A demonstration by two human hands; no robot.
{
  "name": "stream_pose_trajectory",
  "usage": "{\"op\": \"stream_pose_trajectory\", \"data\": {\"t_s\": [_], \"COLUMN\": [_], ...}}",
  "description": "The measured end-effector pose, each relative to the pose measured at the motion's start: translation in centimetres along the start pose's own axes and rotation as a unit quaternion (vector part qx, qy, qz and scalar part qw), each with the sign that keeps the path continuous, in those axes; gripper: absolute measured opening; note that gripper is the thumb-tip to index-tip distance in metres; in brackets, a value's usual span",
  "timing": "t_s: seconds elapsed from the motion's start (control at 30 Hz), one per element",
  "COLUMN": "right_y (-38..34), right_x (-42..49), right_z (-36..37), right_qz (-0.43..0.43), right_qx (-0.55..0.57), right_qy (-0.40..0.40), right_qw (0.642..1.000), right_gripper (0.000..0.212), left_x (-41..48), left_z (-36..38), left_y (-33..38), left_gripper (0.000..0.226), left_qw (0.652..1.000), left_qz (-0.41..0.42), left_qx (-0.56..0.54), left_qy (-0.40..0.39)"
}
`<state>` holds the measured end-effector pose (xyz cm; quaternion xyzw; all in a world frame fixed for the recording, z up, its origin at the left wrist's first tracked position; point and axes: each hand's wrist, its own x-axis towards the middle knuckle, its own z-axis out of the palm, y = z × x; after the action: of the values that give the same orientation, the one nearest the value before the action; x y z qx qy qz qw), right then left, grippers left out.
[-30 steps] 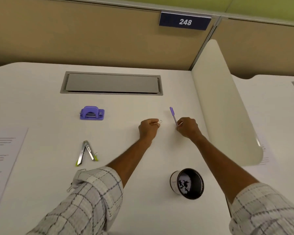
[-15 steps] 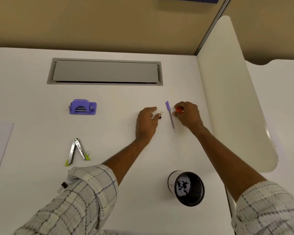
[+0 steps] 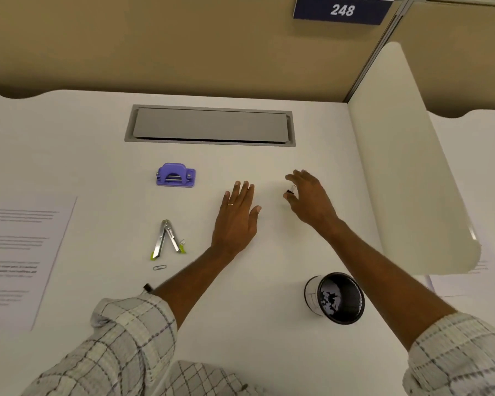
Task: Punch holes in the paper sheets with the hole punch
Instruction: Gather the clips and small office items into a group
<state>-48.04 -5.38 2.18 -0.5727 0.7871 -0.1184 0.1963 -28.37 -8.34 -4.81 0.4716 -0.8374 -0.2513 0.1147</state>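
Observation:
The purple hole punch (image 3: 175, 175) stands on the white desk (image 3: 97, 167), left of both hands. A printed paper sheet (image 3: 20, 252) lies flat at the desk's left edge, partly out of view. My left hand (image 3: 237, 212) rests palm down with straight fingers, holding nothing, about a hand's width right of the punch. My right hand (image 3: 309, 195) hovers just right of it, fingers spread, with a small black binder clip (image 3: 290, 191) pinched at the thumb.
A steel staple remover with green tips (image 3: 167, 238) and a paper clip (image 3: 159, 267) lie in front of the punch. A black cup (image 3: 336, 298) stands near right. A grey cable hatch (image 3: 210, 125) sits behind. A cream divider panel (image 3: 412, 181) bounds the right side.
My left hand let go of the small clip and flattened on the desk. The purple pen and the red item are no longer seen. My right hand now has the black clip.

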Motion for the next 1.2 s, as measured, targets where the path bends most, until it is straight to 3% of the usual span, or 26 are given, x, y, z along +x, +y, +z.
{"op": "stream_pose_trajectory", "data": {"t_s": [0.43,0.67,0.9,1.2], "right_y": [-11.7,-18.9,-22.6,-24.4], "right_x": [-6.4,-8.5,-9.6,-10.0], "right_z": [7.8,13.5,17.4,18.8], "right_qz": [-0.096,-0.134,-0.146,-0.097], "right_qx": [0.034,0.031,-0.004,0.051], "right_qy": [-0.067,-0.098,-0.062,-0.042], "right_qw": [0.993,0.986,0.987,0.993], "right_gripper": [0.043,0.055,0.052,0.051], "left_x": [-11.6,-20.9,-25.3,-23.9], "left_z": [-7.0,-8.1,-7.9,-8.1], "left_y": [-9.7,-15.0,-16.5,-17.4], "left_gripper": [0.067,0.067,0.049,0.024], "left_qw": [0.991,0.983,0.986,0.989], "left_qz": [-0.119,-0.162,-0.138,-0.124], "left_qx": [0.001,-0.018,-0.057,-0.062], "left_qy": [0.055,0.084,0.070,0.053]}}
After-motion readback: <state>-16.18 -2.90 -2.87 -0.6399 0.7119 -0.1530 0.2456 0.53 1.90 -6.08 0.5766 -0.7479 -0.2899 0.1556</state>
